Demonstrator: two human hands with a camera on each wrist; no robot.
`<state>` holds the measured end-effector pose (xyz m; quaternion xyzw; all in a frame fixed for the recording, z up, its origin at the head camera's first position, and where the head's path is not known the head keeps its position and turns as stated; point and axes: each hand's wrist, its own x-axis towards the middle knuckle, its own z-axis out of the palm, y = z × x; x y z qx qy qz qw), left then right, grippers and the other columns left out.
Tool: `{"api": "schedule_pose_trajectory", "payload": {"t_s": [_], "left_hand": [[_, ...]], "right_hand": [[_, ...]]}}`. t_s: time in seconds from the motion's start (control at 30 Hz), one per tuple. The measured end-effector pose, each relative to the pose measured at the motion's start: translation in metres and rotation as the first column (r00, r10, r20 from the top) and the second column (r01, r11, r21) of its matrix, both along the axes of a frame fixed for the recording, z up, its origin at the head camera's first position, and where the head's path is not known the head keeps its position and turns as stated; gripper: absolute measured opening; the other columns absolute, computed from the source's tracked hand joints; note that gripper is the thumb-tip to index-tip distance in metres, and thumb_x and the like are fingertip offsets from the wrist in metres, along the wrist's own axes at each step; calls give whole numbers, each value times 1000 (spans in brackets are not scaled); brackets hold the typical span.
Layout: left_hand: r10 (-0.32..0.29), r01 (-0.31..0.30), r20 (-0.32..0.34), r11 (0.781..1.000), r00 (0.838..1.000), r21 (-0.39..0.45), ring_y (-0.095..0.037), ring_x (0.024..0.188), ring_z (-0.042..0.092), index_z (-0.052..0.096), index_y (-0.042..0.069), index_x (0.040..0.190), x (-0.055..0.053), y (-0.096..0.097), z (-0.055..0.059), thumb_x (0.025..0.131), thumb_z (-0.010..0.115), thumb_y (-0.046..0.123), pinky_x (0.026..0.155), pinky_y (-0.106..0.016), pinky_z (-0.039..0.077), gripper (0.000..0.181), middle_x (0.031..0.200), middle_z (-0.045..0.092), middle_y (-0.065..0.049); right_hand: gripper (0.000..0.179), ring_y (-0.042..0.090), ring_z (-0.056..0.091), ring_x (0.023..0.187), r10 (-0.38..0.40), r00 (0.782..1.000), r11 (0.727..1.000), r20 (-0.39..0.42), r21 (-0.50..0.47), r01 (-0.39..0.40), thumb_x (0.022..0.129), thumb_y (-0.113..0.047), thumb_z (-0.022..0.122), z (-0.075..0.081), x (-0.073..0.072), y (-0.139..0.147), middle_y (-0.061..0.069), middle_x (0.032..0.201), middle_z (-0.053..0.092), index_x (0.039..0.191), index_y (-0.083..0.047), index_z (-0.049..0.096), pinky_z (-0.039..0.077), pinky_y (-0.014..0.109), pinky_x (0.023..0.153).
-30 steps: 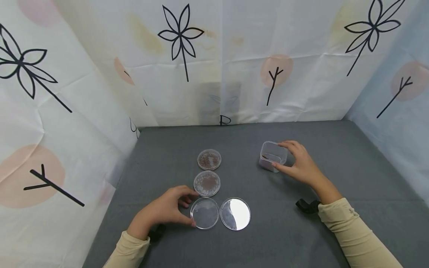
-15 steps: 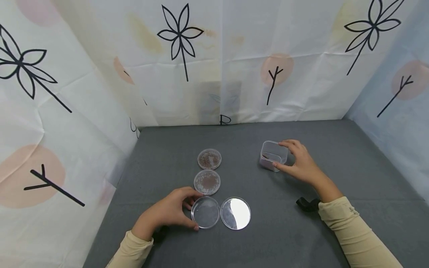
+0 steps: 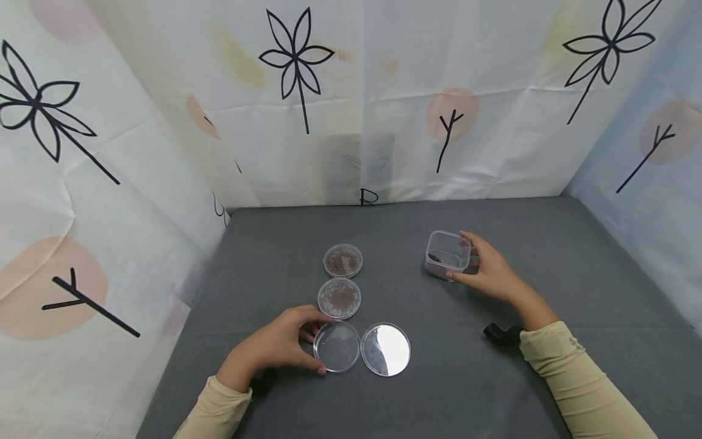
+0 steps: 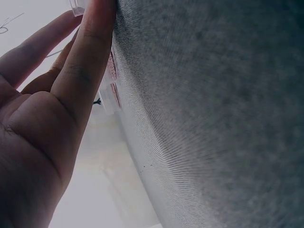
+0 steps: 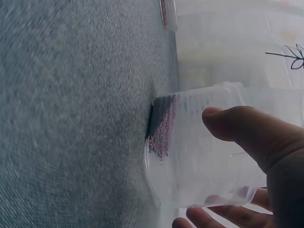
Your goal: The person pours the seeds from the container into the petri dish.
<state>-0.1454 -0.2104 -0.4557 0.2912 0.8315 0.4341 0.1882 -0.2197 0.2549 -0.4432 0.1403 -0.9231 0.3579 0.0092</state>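
My left hand (image 3: 285, 341) has its thumb and fingers around the left side of a clear petri dish (image 3: 336, 347); its fingertips also meet the dish rim (image 4: 77, 6) in the left wrist view. Directly right of that dish lies another clear round dish half (image 3: 386, 350), catching bright glare. My right hand (image 3: 490, 268) grips a clear square plastic box (image 3: 446, 253) by its right side. Through the box wall, small reddish-brown granules (image 5: 164, 130) show piled toward one side of the bottom in the right wrist view. The thumb presses the near wall, and the other fingers are partly hidden behind the box.
Two petri dishes with brown granules, a nearer one (image 3: 339, 299) and a farther one (image 3: 342, 261), line up beyond the clear dish. Grey cloth (image 3: 439, 390) covers the table. Patterned fabric (image 3: 395, 79) hangs at the back and sides.
My left hand has shifted slightly right, closer around the clear dish. The right index finger has moved from the box's far rim to its right side, and the granules in the box look slightly shifted.
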Motion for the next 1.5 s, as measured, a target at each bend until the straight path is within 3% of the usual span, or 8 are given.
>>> {"api": "schedule_pose_trajectory", "payload": {"t_s": [0.2, 0.57, 1.13, 1.5], "left_hand": [[-4, 4, 0, 1000, 1000, -24, -15, 101, 66, 69, 4, 133, -3, 0, 0, 65, 105, 23, 88, -25, 63, 79, 116, 67, -7], [-15, 15, -12, 1000, 1000, -19, -17, 101, 67, 69, 3, 134, -8, 2, 2, 65, 105, 21, 89, -26, 63, 79, 114, 68, -8], [-13, 11, -27, 996, 1000, -88, -18, 100, 65, 70, 2, 134, -19, 8, 4, 64, 105, 23, 87, -24, 63, 81, 117, 68, -7], [-18, 17, -13, 999, 1000, -44, -19, 99, 66, 72, 4, 131, -22, 6, 2, 62, 106, 23, 86, -24, 64, 79, 114, 69, -7]], "right_hand": [[97, 54, 56, 133, 19, 998, 999, -61, -31, -21, 84, -19, 93, 0, 3, -7, 30, 155, 47, 161, 2, 36, 58, 64, 100], [97, 48, 55, 135, 55, 994, 996, -90, -58, -60, 83, -20, 94, 8, 11, -22, 27, 154, 50, 160, -3, 40, 58, 65, 100], [91, 45, 57, 134, 102, 985, 990, -139, -87, -115, 79, -15, 96, 7, 13, -41, 25, 148, 53, 153, -1, 46, 61, 57, 99], [92, 40, 62, 129, 177, 952, 979, -250, -51, -196, 71, -13, 100, 12, 21, -67, 22, 143, 61, 148, 0, 52, 61, 55, 101]]}}
